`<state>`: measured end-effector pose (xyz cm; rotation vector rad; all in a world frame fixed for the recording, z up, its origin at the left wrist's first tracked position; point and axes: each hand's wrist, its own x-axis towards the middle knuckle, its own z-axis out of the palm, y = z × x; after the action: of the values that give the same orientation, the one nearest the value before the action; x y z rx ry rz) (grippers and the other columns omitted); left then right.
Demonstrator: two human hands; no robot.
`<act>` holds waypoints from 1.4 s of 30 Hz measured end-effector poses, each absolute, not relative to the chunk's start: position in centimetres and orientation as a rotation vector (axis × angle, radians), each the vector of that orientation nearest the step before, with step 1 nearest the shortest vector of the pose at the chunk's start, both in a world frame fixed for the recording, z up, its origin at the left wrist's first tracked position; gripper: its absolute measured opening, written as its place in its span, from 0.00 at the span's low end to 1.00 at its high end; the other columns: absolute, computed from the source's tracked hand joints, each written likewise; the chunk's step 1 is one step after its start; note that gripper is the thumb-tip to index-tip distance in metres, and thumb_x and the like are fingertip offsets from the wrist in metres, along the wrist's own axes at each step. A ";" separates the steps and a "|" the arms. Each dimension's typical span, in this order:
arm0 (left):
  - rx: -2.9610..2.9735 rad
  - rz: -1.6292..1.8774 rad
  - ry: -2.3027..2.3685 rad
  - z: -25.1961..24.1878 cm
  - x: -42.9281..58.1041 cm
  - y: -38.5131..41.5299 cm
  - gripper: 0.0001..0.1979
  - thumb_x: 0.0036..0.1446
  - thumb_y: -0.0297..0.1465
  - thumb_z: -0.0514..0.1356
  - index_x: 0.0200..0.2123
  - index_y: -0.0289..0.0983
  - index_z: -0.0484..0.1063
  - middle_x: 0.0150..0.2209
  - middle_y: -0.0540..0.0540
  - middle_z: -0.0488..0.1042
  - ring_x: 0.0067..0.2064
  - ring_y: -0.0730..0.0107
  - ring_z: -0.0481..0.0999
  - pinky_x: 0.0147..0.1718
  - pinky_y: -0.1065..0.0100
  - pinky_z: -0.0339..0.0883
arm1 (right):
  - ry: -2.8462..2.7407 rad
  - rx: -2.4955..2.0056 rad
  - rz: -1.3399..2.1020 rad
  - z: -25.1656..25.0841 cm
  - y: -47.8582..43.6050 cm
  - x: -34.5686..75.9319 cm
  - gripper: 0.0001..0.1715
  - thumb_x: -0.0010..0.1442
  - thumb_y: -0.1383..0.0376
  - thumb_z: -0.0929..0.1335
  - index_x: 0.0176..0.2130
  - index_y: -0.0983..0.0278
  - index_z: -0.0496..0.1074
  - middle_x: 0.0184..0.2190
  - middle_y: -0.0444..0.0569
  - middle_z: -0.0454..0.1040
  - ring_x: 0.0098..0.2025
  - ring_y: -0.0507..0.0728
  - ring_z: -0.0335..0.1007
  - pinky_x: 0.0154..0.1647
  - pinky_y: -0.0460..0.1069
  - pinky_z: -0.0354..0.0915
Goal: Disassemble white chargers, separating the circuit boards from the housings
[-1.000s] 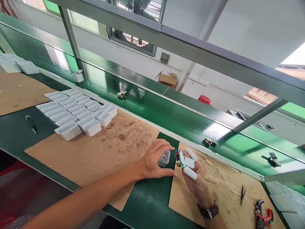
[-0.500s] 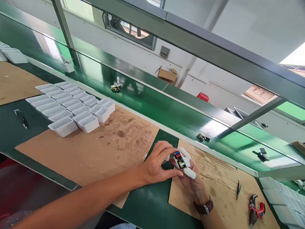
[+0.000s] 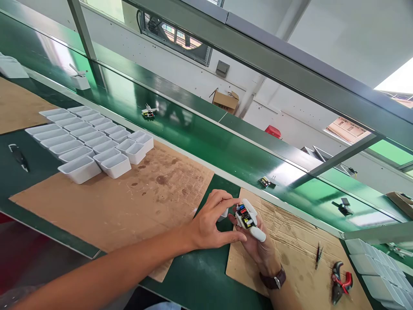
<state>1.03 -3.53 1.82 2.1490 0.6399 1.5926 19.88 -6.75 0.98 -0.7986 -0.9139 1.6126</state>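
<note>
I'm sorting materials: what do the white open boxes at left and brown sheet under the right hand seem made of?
White open boxes: likely moulded plastic, smooth, satin-looking; thin walls, rounded corners. Brown sheet: probably cardboard, matte; creased, ridged surface.

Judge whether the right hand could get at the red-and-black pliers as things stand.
Probably not without freeing itself: the right hand holds the circuit board, though the pliers lie uncovered on the cardboard to its right.
</note>
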 end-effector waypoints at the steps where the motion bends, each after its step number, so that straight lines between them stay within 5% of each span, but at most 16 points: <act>1: 2.147 1.589 0.633 1.7 1.0 -3.5 0.39 0.54 0.48 0.71 0.64 0.40 0.66 0.48 0.39 0.70 0.49 0.56 0.72 0.49 0.54 0.74 | -0.914 -0.792 1.611 1.0 -6.7 19.9 0.46 0.46 0.49 0.81 0.61 0.50 0.73 0.52 0.50 0.81 0.61 0.69 0.71 0.63 0.64 0.68; 13: 2.230 1.535 0.608 1.7 0.8 -3.7 0.46 0.60 0.50 0.66 0.75 0.47 0.50 0.51 0.38 0.64 0.52 0.52 0.69 0.50 0.50 0.73 | -0.892 -0.744 1.540 0.6 -6.3 20.1 0.44 0.50 0.51 0.80 0.63 0.51 0.71 0.56 0.50 0.79 0.63 0.68 0.70 0.70 0.66 0.59; 22: 2.141 1.334 0.574 1.9 0.4 -3.9 0.47 0.60 0.53 0.63 0.75 0.51 0.46 0.61 0.37 0.58 0.62 0.47 0.62 0.60 0.45 0.66 | -0.906 -0.744 1.475 0.2 -5.9 20.0 0.37 0.52 0.56 0.80 0.60 0.52 0.74 0.60 0.49 0.77 0.65 0.65 0.68 0.73 0.64 0.56; 30: 1.779 1.114 0.546 2.3 -0.4 -4.0 0.42 0.60 0.59 0.59 0.72 0.48 0.59 0.63 0.37 0.59 0.64 0.46 0.62 0.64 0.42 0.60 | -0.869 -0.801 1.369 0.5 -5.7 20.0 0.38 0.48 0.58 0.82 0.57 0.53 0.76 0.60 0.49 0.77 0.64 0.65 0.70 0.75 0.66 0.51; 35: 1.701 1.118 0.509 2.6 -0.6 -3.8 0.25 0.63 0.51 0.61 0.57 0.48 0.79 0.59 0.38 0.65 0.59 0.49 0.67 0.62 0.44 0.63 | -0.820 -0.800 1.291 0.3 -5.1 20.5 0.28 0.54 0.58 0.79 0.55 0.52 0.78 0.63 0.47 0.73 0.63 0.63 0.70 0.75 0.64 0.53; 42: 1.421 1.207 0.525 2.8 -0.2 -2.8 0.22 0.57 0.44 0.70 0.53 0.43 0.81 0.48 0.38 0.73 0.52 0.54 0.73 0.51 0.51 0.72 | -0.768 -0.755 1.324 0.6 -4.7 20.6 0.28 0.56 0.57 0.78 0.56 0.54 0.78 0.63 0.49 0.73 0.63 0.64 0.69 0.75 0.67 0.52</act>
<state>-0.24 -2.75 2.78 1.4212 0.5254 1.2068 20.60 -4.74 0.62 -0.7546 -0.7684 1.3239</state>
